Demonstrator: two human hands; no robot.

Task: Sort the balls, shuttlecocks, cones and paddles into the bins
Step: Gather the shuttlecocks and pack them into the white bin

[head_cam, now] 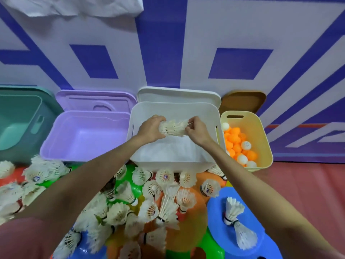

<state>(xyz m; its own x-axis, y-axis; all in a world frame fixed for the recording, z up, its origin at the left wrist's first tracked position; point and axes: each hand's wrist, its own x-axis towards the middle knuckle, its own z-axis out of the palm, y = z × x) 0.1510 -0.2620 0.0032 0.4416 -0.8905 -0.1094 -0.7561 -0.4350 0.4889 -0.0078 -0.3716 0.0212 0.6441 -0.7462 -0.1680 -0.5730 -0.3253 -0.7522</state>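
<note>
A blue-and-lilac patterned wall (168, 53) is standing behind; crumpled white paper (74, 6) is hanging at its top; reddish flooring (308, 184) is showing right.

White shuttlecocks (173, 128) bunched (feathered), above white bin (168, 109)

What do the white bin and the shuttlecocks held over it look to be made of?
White bin: looks like matte moulded plastic, with rounded corners and a rolled rim. Shuttlecocks held by the left hand and right hand: off-white ribbed skirts, feather or nylon, too blurred to tell.
</note>
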